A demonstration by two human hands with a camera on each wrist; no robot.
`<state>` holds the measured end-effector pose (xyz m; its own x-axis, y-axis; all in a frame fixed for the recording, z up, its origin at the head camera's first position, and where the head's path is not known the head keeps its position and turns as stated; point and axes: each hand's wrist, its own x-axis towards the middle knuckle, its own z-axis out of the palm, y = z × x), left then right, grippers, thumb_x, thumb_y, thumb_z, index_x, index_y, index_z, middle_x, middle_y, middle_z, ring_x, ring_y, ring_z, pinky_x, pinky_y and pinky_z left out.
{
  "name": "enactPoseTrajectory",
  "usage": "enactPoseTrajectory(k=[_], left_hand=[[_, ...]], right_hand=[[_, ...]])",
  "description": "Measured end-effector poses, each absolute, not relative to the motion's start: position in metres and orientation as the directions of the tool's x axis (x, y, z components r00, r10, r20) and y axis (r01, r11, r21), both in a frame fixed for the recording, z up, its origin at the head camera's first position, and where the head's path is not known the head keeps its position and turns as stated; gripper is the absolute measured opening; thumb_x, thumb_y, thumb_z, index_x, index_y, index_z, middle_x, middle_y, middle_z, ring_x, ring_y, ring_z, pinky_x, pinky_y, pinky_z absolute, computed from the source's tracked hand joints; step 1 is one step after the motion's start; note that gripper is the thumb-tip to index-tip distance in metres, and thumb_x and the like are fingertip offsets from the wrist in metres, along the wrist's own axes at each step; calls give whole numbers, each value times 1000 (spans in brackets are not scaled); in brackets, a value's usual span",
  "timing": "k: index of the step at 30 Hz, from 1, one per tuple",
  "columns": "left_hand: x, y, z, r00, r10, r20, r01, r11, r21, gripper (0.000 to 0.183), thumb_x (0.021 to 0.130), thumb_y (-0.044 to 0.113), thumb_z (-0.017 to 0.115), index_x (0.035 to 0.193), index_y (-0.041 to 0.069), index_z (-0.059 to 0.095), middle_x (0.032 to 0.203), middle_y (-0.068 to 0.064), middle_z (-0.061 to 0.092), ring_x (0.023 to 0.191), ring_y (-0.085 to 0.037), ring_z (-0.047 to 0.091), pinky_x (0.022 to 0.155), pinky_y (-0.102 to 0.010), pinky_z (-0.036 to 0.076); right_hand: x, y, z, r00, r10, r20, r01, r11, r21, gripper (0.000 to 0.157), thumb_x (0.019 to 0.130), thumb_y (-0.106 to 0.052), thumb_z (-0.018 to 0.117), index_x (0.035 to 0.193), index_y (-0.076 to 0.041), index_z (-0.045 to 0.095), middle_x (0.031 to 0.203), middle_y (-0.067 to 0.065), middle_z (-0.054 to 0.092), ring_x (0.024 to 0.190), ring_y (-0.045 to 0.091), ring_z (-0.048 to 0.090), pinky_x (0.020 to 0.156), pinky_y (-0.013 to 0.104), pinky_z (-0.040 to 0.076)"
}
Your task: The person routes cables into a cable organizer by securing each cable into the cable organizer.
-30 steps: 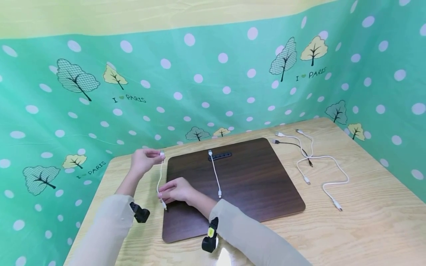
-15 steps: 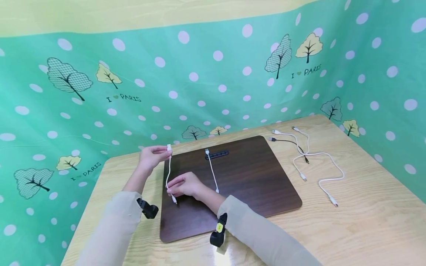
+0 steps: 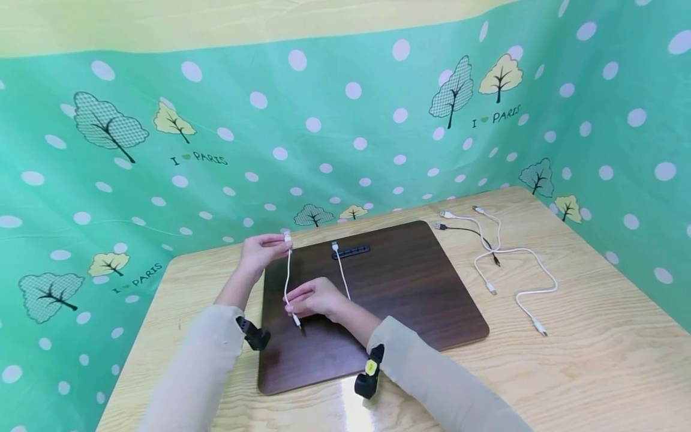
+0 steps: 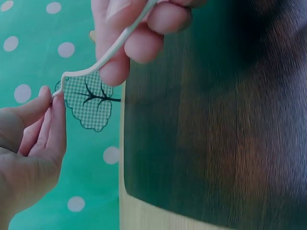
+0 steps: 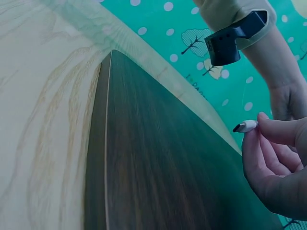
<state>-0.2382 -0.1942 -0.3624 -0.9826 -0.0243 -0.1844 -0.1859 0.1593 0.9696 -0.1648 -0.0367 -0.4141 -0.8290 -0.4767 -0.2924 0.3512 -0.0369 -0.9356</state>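
A short white USB charging cable (image 3: 287, 276) is stretched between both hands above the dark brown wooden board (image 3: 399, 294). My left hand (image 3: 260, 252) pinches it just below the USB-A plug (image 3: 287, 236), which points up. Lower down, my right hand (image 3: 315, 298) pinches the other end between thumb and fingers. Its small plug (image 5: 245, 126) sticks out past the fingertips. At the board's far edge is a black slotted cable holder (image 3: 351, 251). A second white cable (image 3: 342, 273) runs from its left end toward me, partly hidden behind my right hand.
Right of the board, white cables (image 3: 531, 292) and a short black cable (image 3: 466, 228) lie loosely on the light wooden table (image 3: 588, 366). A green dotted cloth (image 3: 378, 120) hangs behind the table and along its sides.
Both hands have moved right with the white cable, from over the board's left edge to farther over the board. The view has shifted slightly; the other cables stay put.
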Motion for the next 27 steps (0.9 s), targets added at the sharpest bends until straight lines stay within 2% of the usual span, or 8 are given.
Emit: enactPoseTrajectory(k=[6, 12, 15, 22, 27], left_hand=[[-241, -186, -365, -979, -23, -204, -205, 110, 973, 48, 85, 0, 69, 128, -14, 51, 78, 7, 69, 77, -8, 72, 94, -38, 54], [-245, -179, -368, -976, -27, -216, -217, 82, 973, 45, 86, -5, 66, 127, -15, 52, 82, 5, 67, 73, -6, 70, 88, -32, 57], [-248, -175, -369, -974, -26, -225, -227, 83, 970, 45, 86, -5, 66, 127, -14, 52, 87, 2, 67, 75, -6, 70, 93, -35, 55], [-258, -166, -376, -972, -26, -232, -233, 109, 966, 43, 87, -1, 66, 127, -11, 54, 99, -3, 59, 75, -5, 68, 90, -29, 57], [-263, -158, -379, -971, -24, -237, -238, 122, 964, 41, 87, -1, 66, 125, -9, 57, 97, -5, 64, 78, -7, 70, 93, -33, 56]], right_hand=[[-165, -24, -416, -826, -465, -318, 375, -32, -927, 29, 81, 8, 69, 110, 10, 67, 105, 26, 70, 74, 9, 70, 78, 32, 61], [-163, -12, -416, -846, -428, -318, 373, -48, -927, 29, 80, 7, 70, 109, 9, 67, 94, 19, 75, 69, 7, 68, 74, 29, 62], [-162, -6, -415, -861, -398, -317, 365, -48, -930, 30, 79, 7, 70, 109, 9, 67, 90, 16, 75, 69, 7, 67, 72, 28, 62], [-161, 10, -410, -902, -325, -285, 307, -17, -952, 29, 78, 8, 72, 107, 10, 68, 91, 20, 75, 68, 7, 68, 72, 27, 62], [-161, 21, -409, -923, -285, -258, 261, 27, -965, 30, 77, 7, 73, 105, 11, 68, 90, 22, 74, 67, 7, 68, 71, 28, 62]])
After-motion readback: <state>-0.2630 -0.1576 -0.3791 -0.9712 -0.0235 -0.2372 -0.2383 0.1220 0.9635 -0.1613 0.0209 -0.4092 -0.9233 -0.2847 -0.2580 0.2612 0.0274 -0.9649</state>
